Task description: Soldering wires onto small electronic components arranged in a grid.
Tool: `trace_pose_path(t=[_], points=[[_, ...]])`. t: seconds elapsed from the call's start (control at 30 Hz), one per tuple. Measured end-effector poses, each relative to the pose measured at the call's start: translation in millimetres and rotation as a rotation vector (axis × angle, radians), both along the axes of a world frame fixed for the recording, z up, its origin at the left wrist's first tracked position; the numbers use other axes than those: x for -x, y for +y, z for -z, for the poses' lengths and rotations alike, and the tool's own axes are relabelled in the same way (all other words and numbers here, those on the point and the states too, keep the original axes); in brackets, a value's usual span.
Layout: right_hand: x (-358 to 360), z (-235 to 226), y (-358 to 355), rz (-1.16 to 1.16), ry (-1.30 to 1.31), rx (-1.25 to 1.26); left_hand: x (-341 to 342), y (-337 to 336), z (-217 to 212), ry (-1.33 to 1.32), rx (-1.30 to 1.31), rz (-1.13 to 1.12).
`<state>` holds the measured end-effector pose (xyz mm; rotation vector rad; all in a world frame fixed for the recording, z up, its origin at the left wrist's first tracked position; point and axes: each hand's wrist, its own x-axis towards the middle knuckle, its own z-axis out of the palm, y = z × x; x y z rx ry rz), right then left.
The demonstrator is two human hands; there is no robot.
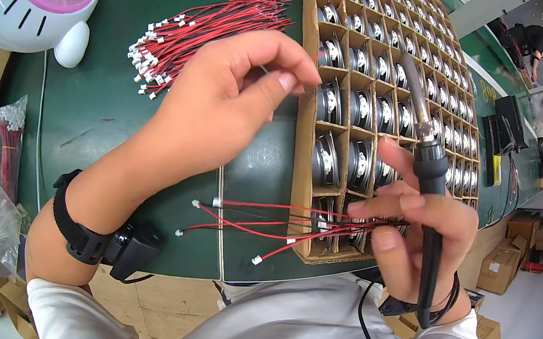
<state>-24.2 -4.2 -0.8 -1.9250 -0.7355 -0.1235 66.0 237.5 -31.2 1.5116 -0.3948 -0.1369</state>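
Near the front edge of the green bench (254,172), in the head view, a soldering iron (429,166) is gripped by the right hand (453,215), above red-and-black leads (244,223) laid across the near-left corner of a divided carton (305,164) of speakers (325,161). Lead-soldering seems to be in hand; next, a lead would need to be separated and steadied. Whether anything is pinched by the curled left hand (231,91) cannot be told. The leads' far ends are hidden by the right fingers.
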Motion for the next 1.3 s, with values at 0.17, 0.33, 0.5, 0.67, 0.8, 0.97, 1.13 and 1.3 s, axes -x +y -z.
trace_pose_path(t=[0.17,0.33,0.5,0.67,0.8,0.97,1.13,1.3], points=[[-3,5,2,0.209,-0.038,-0.179,18,3,-8,-0.091,-0.22,0.061],[-13,0,-6,0.229,-0.086,-0.242,32,2,-13,-0.243,-0.337,0.05],[-18,3,-6,0.221,-0.035,-0.126,38,-9,-27,-0.289,-0.576,-0.005],[-14,3,-3,0.266,-0.028,-0.145,43,-20,-49,-0.294,-0.908,0.011],[-16,5,-3,0.262,-0.007,-0.252,35,-24,-56,-0.292,-0.975,0.131],[-16,6,-5,0.272,-0.032,-0.245,32,-26,-54,-0.299,-0.95,0.187],[-15,1,-8,0.259,-0.023,-0.152,31,-14,-51,-0.321,-0.788,0.153],[-10,-1,-4,0.415,-0.071,-0.117,20,-1,-39,-0.436,-0.559,0.103]])
